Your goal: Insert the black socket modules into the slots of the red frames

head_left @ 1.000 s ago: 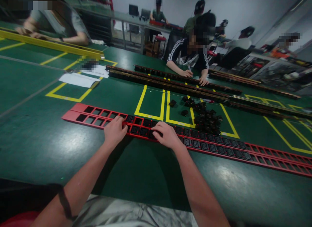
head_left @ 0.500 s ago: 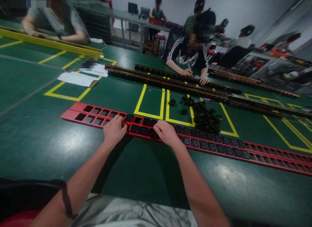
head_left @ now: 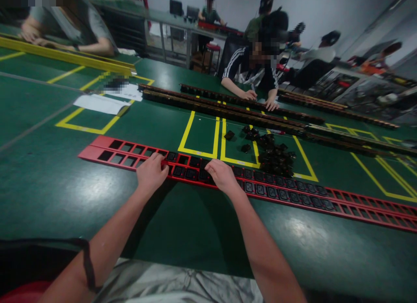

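Note:
Two long red metal strips (head_left: 342, 203) lie side by side across the green table (head_left: 48, 186), with rows of rectangular openings. Black sockets (head_left: 270, 190) fill the middle openings; the left end's openings (head_left: 120, 153) are bare. My left hand (head_left: 151, 172) rests on the near strip with its fingers curled over the rail. My right hand (head_left: 222, 175) sits a little to the right, fingers bent, with the tips pressed on a black socket (head_left: 203, 175) in the strip. A pile of loose black sockets (head_left: 276, 157) lies just beyond the strips.
Long dark strips (head_left: 228, 110) run across the table's middle, where a person opposite (head_left: 257, 94) has both hands on them. White papers (head_left: 100, 104) lie at the left and a yellow rail (head_left: 65, 57) at the far left by another person. Yellow tape boxes (head_left: 202, 138) mark the table.
Both hands stay on the same spot of the red strips, with only slight finger shifts. The view has drifted a little.

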### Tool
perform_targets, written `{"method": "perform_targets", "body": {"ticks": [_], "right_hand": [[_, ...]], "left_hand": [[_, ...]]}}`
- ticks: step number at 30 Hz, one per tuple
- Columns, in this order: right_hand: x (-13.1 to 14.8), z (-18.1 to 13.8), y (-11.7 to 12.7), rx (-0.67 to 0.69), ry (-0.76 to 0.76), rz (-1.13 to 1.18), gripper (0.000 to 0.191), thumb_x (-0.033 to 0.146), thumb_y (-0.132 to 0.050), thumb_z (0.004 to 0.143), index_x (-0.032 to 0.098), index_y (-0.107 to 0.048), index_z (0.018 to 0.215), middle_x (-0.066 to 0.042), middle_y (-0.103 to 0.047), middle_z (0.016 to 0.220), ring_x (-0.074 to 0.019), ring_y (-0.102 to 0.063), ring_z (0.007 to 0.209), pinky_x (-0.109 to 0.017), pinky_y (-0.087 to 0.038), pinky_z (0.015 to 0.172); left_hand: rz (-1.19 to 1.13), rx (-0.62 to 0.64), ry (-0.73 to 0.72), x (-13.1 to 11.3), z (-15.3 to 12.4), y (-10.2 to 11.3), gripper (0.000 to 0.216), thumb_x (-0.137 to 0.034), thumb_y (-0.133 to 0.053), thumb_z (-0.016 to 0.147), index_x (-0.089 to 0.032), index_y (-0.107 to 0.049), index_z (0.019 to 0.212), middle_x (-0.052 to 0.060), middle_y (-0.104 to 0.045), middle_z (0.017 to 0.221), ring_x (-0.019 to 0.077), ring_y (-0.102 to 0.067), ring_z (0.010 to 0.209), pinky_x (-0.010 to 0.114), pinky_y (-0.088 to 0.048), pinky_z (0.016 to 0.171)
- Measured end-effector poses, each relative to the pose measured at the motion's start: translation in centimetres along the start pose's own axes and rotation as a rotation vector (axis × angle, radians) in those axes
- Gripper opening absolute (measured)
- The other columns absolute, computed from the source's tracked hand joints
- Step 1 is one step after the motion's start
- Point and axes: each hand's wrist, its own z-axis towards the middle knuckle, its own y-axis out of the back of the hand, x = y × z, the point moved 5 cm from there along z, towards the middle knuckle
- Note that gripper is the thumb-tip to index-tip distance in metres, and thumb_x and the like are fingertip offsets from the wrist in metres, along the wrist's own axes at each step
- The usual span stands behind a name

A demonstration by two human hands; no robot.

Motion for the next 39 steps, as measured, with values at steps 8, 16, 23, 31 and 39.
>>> {"method": "perform_targets", "body": {"ticks": [8,16,23,31,39], "right_hand": [[0.33,0.05,-0.04,0.014,0.005,-0.093,0.026,0.031,-0.051,0.103,0.019,-0.064,0.084,-0.004,-0.064,0.087,-0.0172,-0.056,0.084,-0.028,-0.038,0.07],[0.78,0.07,0.17,0.02,0.004,-0.141,0.028,0.03,-0.049,0.104,0.019,-0.061,0.083,-0.004,-0.064,0.087,-0.0175,-0.056,0.084,-0.029,-0.037,0.068],[0.87,0.12,0.31,0.017,-0.013,-0.146,0.027,0.028,-0.047,0.105,0.02,-0.059,0.083,-0.004,-0.064,0.087,-0.0175,-0.056,0.083,-0.029,-0.037,0.068],[0.61,0.17,0.1,0.022,-0.029,-0.16,0.025,0.027,-0.047,0.105,0.02,-0.059,0.083,-0.004,-0.063,0.087,-0.0181,-0.056,0.083,-0.029,-0.036,0.068],[0.36,0.18,0.02,0.003,-0.029,-0.108,0.024,0.026,-0.046,0.105,0.02,-0.058,0.085,-0.004,-0.063,0.088,-0.0182,-0.057,0.083,-0.029,-0.038,0.069]], "left_hand": [[-0.002,-0.019,0.001,0.01,-0.11,0.03,0.027,-0.031,-0.049,0.091,-0.023,-0.067,0.11,0.005,-0.068,0.12,0.025,-0.066,0.1,0.033,-0.045,0.07],[-0.005,-0.01,0.003,0.06,-0.03,-0.02,0.027,-0.03,-0.049,0.091,-0.023,-0.066,0.11,0.006,-0.068,0.12,0.0249,-0.066,0.101,0.033,-0.046,0.072],[-0.005,-0.023,-0.007,0.06,-0.05,-0.06,0.027,-0.031,-0.049,0.091,-0.023,-0.067,0.11,0.006,-0.068,0.118,0.0251,-0.066,0.1,0.033,-0.045,0.071],[-0.001,-0.006,0.007,0.07,-0.02,-0.09,0.027,-0.03,-0.05,0.09,-0.023,-0.066,0.111,0.006,-0.067,0.119,0.0253,-0.066,0.102,0.033,-0.046,0.073],[0.004,-0.014,0.002,0.11,-0.01,-0.08,0.026,-0.031,-0.049,0.09,-0.023,-0.066,0.109,0.006,-0.068,0.119,0.0257,-0.066,0.1,0.034,-0.045,0.07]]}}
